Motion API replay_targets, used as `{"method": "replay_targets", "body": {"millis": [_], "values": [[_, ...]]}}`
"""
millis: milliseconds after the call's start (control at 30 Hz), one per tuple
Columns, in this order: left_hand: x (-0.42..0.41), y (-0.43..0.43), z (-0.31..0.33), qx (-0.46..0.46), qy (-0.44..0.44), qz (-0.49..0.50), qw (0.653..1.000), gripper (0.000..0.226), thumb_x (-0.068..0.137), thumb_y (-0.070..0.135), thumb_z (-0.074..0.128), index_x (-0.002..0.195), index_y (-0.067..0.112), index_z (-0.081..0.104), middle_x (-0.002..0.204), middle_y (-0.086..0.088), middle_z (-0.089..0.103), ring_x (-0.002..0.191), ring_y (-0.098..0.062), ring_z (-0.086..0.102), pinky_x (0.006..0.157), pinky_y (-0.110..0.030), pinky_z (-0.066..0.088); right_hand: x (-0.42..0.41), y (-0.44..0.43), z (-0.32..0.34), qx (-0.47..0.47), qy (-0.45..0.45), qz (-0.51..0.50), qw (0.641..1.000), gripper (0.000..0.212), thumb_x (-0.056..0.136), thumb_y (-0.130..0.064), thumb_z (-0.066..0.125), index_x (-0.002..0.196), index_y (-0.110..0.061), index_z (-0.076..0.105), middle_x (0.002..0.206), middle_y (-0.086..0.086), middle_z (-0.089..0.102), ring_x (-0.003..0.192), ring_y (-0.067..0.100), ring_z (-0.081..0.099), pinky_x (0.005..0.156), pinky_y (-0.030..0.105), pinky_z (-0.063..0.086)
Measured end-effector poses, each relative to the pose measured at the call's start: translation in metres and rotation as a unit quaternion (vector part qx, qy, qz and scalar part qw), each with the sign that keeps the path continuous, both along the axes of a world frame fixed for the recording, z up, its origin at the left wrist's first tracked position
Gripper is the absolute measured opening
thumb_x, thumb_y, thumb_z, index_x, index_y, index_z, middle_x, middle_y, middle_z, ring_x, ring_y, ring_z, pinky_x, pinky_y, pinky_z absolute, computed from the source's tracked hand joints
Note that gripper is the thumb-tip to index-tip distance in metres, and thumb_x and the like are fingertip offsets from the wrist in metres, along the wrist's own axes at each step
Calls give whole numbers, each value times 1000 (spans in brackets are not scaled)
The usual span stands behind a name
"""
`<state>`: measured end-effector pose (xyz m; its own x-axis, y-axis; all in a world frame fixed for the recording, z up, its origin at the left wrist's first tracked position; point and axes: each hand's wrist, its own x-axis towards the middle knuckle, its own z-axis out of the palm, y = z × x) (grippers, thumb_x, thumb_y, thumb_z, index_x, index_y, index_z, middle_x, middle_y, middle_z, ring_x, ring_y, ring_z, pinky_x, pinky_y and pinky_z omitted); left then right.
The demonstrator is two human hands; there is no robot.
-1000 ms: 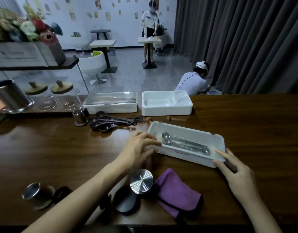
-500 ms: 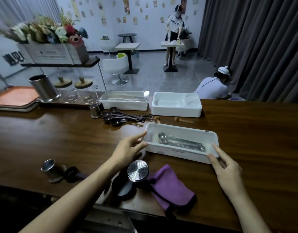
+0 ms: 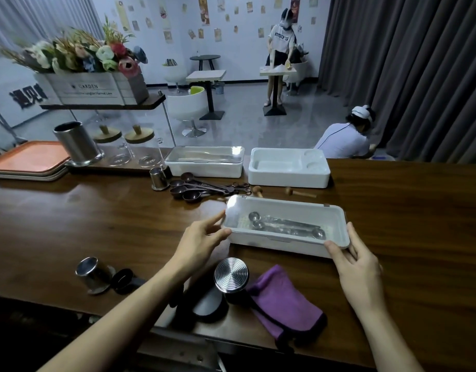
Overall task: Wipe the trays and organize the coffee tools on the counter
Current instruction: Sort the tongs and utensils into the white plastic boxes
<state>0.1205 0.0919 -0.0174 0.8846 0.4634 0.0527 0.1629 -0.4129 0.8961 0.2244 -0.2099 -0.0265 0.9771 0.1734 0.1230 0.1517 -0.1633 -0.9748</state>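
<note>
A white box (image 3: 282, 247) lies in the middle of the dark wooden table (image 3: 97, 224), with its long side running left to right and slightly turned. It is a low rectangular box with rounded corners and a clear lid, and the lid is closed. Through the lid a set of silver spoons (image 3: 285, 226) is visible; they lie along the box, with round bowls at both ends.

Both hands are on the box. The left hand (image 3: 202, 237) takes the left short end between the thumb at the near corner and the index finger at the far corner; the fingers are only lightly bent. The right hand (image 3: 357, 261) holds the near right corner, with the thumb on the lid edge and the fingers reaching along the right end. Whether the box is lifted or rests on the table I cannot tell.

In front of the box, near the table edge, a purple cloth (image 3: 282, 299) lies crumpled, and just left of it stands a steel tamper (image 3: 231, 273) with a ringed round face. Further left a small steel cup (image 3: 90, 272) lies tilted. Behind the box there is a bunch of brown spoons (image 3: 193, 187), another steel cup (image 3: 158, 178) standing upright, a second lidded box (image 3: 204, 167) and an open white tray (image 3: 287, 178) with moulded compartments. Orange trays (image 3: 27, 159) are stacked at the far left.
</note>
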Motion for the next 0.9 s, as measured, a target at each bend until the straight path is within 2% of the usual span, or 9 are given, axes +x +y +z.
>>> {"method": "replay_targets", "body": {"millis": [100, 167, 267, 367, 433, 567, 700, 833, 900], "values": [[-4, 17, 8, 10, -16, 11, 1000, 63, 89, 35, 77, 146, 25, 53, 97, 2, 79, 81, 7, 68, 96, -44, 57, 2, 18, 10, 11, -4, 11, 1000, 80, 90, -24, 73, 157, -19, 30, 135, -10, 52, 122, 2, 54, 103, 24, 45], [-5, 32, 14, 6, -31, 16, 999, 63, 88, 33, 77, 146, 26, 52, 99, 4, 79, 83, 4, 69, 95, -44, 58, 3, 32, 18, 22, -10, 17, 1000, 81, 90, -22, 73, 158, -17, 29, 133, -13, 50, 122, 0, 53, 97, 13, 45], [-9, 65, 24, 18, -45, 14, 999, 66, 85, 45, 77, 144, 29, 52, 100, 8, 78, 88, -3, 72, 93, -46, 59, 3, 64, 31, 25, -34, 22, 999, 73, 90, -19, 74, 152, -26, 36, 126, -24, 52, 106, -17, 57, 87, 2, 44], [-7, 103, 37, 12, -47, 14, 999, 87, 71, 69, 74, 144, 26, 55, 98, 5, 78, 90, -8, 74, 92, -50, 59, 2, 97, 48, 20, -45, 37, 998, 66, 90, -15, 74, 139, -42, 38, 112, -39, 56, 101, -23, 57, 89, 2, 44], [-5, 132, 45, 2, -59, 14, 998, 93, 66, 73, 74, 142, 23, 57, 97, 6, 79, 93, -10, 74, 93, -49, 58, 3, 120, 59, 5, -57, 43, 997, 62, 90, -14, 73, 131, -48, 42, 106, -42, 59, 104, -21, 57, 89, 2, 44], [6, 182, 64, -9, -70, 5, 997, 72, 79, 50, 79, 141, 20, 59, 94, 6, 79, 91, -13, 75, 92, -50, 59, 8, 168, 80, -3, -72, 40, 997, 59, 91, -9, 71, 132, -40, 41, 107, -34, 57, 92, -27, 56, 79, -2, 43], [25, 230, 78, 29, -66, 5, 997, 81, 75, 58, 72, 145, 21, 54, 93, 0, 78, 87, -15, 74, 91, -53, 58, 22, 215, 93, -1, -71, 55, 996, 47, 94, -6, 67, 125, -37, 48, 100, -33, 59, 83, -29, 56, 66, -2, 42], [49, 259, 81, 43, -54, 14, 998, 75, 81, 53, 69, 145, 19, 54, 89, -1, 79, 89, -16, 76, 91, -50, 58, 49, 251, 100, -60, -97, 64, 991, 30, 95, -19, 69, 120, -34, 63, 99, -40, 67, 95, -22, 59, 73, 1, 42], [59, 258, 81, 80, -46, 34, 995, 63, 89, 45, 70, 145, 20, 55, 85, 3, 78, 88, -15, 75, 88, -48, 59, 64, 259, 100, -79, -97, 59, 990, 27, 95, -23, 69, 112, -43, 63, 94, -46, 63, 93, -26, 56, 76, 2, 41]]}}
